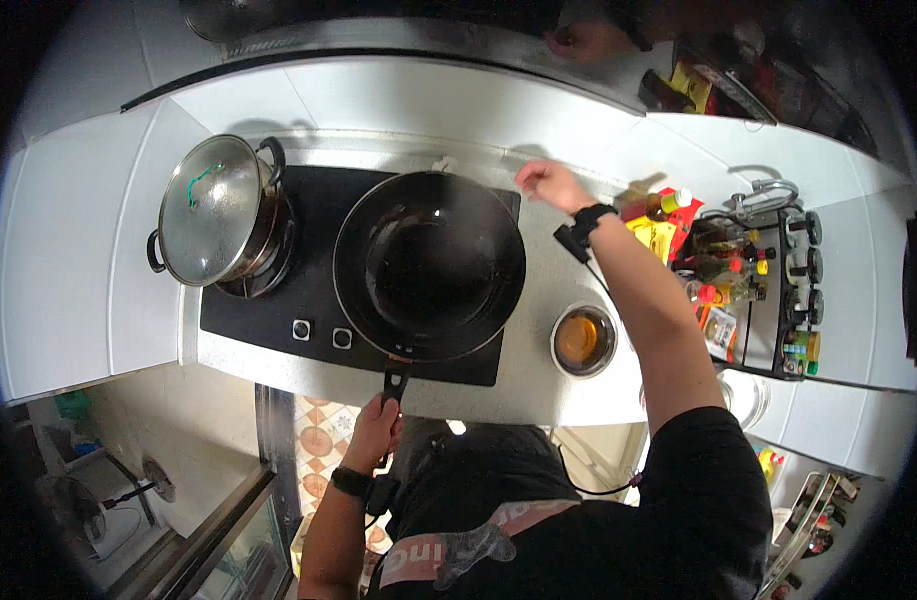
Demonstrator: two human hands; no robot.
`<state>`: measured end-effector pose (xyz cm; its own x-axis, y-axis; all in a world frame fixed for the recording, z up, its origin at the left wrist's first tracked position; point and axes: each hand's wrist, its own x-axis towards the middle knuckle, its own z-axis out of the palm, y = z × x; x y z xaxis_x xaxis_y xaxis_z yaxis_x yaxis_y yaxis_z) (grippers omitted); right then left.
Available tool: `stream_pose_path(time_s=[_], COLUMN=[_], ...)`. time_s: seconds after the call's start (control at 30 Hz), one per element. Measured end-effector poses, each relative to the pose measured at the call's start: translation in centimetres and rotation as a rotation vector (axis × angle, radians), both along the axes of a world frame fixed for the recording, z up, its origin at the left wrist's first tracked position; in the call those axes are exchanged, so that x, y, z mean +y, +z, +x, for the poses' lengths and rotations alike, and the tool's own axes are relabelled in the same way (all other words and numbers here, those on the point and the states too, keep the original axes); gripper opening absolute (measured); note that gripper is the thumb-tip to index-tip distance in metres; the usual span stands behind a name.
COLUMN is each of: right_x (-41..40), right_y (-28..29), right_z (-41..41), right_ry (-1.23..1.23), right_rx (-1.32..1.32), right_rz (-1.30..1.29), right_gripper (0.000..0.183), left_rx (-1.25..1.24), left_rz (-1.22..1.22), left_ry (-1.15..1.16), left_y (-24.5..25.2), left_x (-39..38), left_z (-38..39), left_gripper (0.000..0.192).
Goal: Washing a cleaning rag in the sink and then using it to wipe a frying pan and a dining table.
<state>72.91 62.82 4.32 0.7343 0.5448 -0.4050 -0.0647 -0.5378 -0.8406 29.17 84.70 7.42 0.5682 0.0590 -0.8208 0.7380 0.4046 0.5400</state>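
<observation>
My left hand (374, 433) is wrapped around the black handle (395, 381) of a deep black wok (436, 270). The wok sits over the right side of a black gas hob (308, 225), and a faint haze hangs over its dark, glossy inside. My right hand (554, 186) is raised by the back wall, right of the wok's far rim. Its fingers look bent and blurred, and I see no object in them. Below my right forearm, a metal bowl (583, 340) of amber liquid stands on the counter.
A lidded steel pot (218, 214) with black side handles stands on the left burner. A black rack (766, 360) at the right holds several sauce bottles and jars. Yellow and red packets (653, 236) and a white-capped bottle (676, 201) lie close to my right forearm.
</observation>
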Motion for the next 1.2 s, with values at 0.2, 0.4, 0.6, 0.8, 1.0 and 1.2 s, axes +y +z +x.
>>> stream_pose_path(time_s=[0.2, 0.4, 0.6, 0.8, 1.0, 1.2], right_x=[5.1, 11.8, 12.4, 9.9, 6.9, 0.9], right_y=[-0.4, -3.0, -8.2, -3.6, 0.4, 6.2], right_z=[2.5, 4.6, 8.0, 6.6, 4.7, 0.3], right_ry=[0.118, 0.282, 0.337, 0.138, 0.064, -0.003], right_rx=[0.28, 0.416, 0.452, 0.682, 0.626, 0.555], right_rz=[-0.104, -0.133, -0.166, -0.013, 0.044, 0.364], right_gripper=[0.033, 0.054, 0.045, 0.05, 0.057, 0.053], left_rx=[-0.047, -0.088, -0.033, -0.099, -0.17, -0.298], left_rz=[0.105, 0.467, 0.497, 0.55, 0.552, 0.615], left_ry=[-0.096, 0.042, 0.386, 0.441, 0.399, 0.259], left_y=[-0.2, 1.1, 2.8, 4.4, 3.8, 6.6], left_x=[-0.6, -1.1, -1.3, 0.0, 1.0, 2.3], left_z=[0.0, -3.4, -6.1, -6.9, -7.0, -5.7], left_gripper=[0.018, 0.034, 0.03, 0.034, 0.033, 0.023])
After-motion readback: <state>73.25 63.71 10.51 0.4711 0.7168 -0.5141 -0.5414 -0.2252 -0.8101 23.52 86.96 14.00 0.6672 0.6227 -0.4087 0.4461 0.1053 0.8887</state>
